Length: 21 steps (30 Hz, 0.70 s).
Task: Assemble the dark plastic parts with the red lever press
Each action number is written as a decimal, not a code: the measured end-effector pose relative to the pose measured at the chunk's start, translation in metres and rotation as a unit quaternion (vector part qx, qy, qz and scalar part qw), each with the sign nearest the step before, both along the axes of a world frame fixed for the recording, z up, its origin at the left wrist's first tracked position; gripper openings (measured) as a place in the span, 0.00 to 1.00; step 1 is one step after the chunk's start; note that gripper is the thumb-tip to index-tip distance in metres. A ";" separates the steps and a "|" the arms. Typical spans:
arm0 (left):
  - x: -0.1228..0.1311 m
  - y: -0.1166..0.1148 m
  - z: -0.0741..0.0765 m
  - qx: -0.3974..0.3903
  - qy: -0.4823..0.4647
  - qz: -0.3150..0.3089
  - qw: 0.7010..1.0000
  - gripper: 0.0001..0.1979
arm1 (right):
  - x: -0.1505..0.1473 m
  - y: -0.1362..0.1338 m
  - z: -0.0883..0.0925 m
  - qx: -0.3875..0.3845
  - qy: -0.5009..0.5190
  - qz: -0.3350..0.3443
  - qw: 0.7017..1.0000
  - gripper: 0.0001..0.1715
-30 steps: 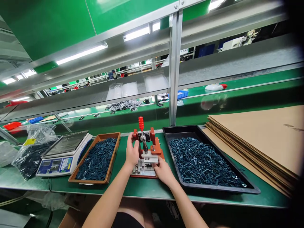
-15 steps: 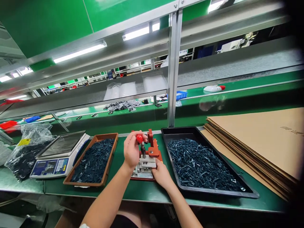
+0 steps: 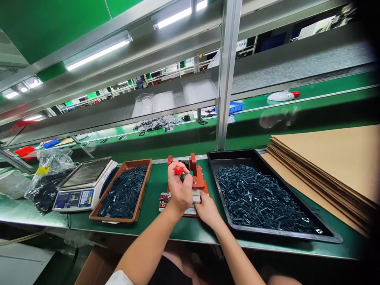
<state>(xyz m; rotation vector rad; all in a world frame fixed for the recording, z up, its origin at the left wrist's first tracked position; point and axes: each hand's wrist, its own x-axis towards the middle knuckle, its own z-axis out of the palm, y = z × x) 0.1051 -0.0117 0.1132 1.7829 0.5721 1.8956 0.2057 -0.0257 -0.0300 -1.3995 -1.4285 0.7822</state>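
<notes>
A small red hand press (image 3: 199, 181) with a metal base stands on the green bench between two trays of parts. My left hand (image 3: 180, 192) is closed round its lever, just below the red ball knob (image 3: 178, 170), and covers much of the press. Low on the right side of the press, my right hand (image 3: 208, 209) has its fingers drawn together against the light metal block (image 3: 196, 196). Whatever sits between those fingertips is hidden. Small dark parts fill the brown tray (image 3: 137, 213) to the left and the black tray (image 3: 237, 228) to the right.
Left of the brown tray are a digital scale (image 3: 74, 200) and a clear bag of dark parts (image 3: 44, 194). Flat cardboard sheets (image 3: 326, 158) are stacked at the right. A metal post (image 3: 227, 79) rises behind the press, beside a shelf holding white plastic packs (image 3: 163, 102).
My left hand has turned and come in front of the lever, hiding its metal shaft. My right hand stays by the block. The whole view has shifted somewhat.
</notes>
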 end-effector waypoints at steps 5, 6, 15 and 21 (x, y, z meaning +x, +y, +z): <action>-0.002 -0.002 -0.003 -0.009 0.022 0.002 1.000 0.12 | 0.000 0.001 0.000 -0.005 -0.004 -0.002 1.000 0.24; -0.002 -0.002 -0.003 -0.008 0.022 0.001 1.000 0.12 | 0.000 0.001 0.001 -0.009 -0.006 -0.003 1.000 0.24; 0.000 -0.002 -0.013 0.011 0.000 -0.004 1.000 0.12 | 0.000 0.003 -0.001 -0.013 -0.011 -0.004 1.000 0.26; -0.006 0.005 0.002 0.000 0.027 0.028 0.999 0.20 | 0.003 0.006 -0.007 0.007 0.000 0.003 1.000 0.28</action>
